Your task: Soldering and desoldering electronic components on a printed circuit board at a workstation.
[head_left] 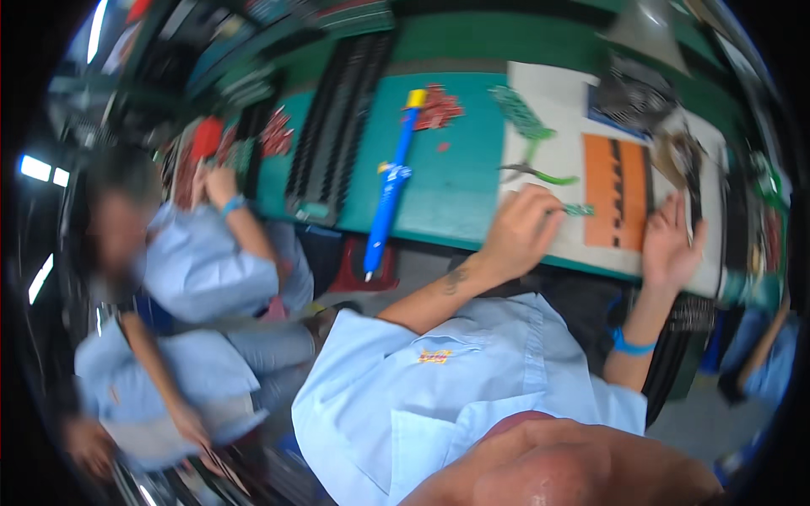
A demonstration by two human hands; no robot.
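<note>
My left hand [525,226] is closed with its fingertips pinching one end of a small green circuit board [579,209]. The board reaches right, to the edge of an orange panel [601,190] with a row of dark slots. Just above that hand lie cutting pliers with green handles [553,178]. To the right of the panel my right hand [672,240] rests with its palm turned up and fingers apart, holding nothing that shows. Beside its fingertips is a long dark object [695,181], too blurred to name.
A white sheet [548,93] covers the right of the green bench [456,190]. Several green boards [519,111] and a pile of small red parts [439,108] lie farther back. A blue tool with a yellow end [390,202] stands out left; black rails [337,126] run beyond. Co-workers [202,266] sit left.
</note>
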